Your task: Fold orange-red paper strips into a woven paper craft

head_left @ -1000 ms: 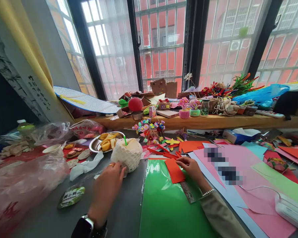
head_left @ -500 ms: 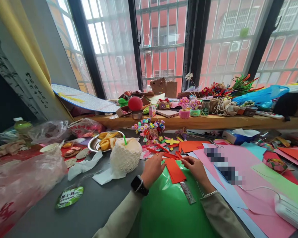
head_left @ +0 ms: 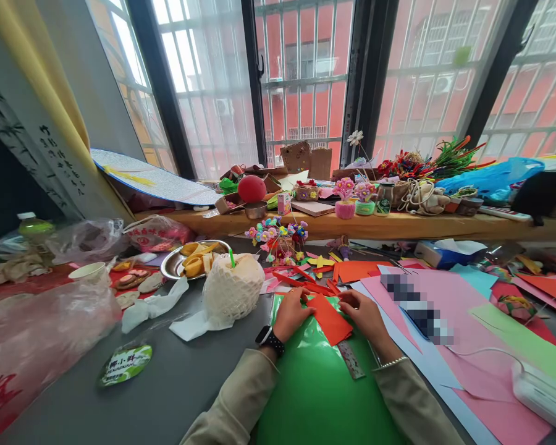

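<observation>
Orange paper (head_left: 328, 318): lies on the green sheet (head_left: 315, 389) on the worktop (head_left: 189, 383), at 3 o'clock of the left hand (head_left: 291, 314) and 9 o'clock of the right hand (head_left: 364, 312).
Left grip: fingers closed on the paper's left edge.
Right grip: fingers closed on its upper right edge.
Change: a second ago the left hand touched the netted coconut (head_left: 233, 287), now at its 10 o'clock.
Writing: green label (head_left: 125, 364) at 8 o'clock, characters illegible.
</observation>
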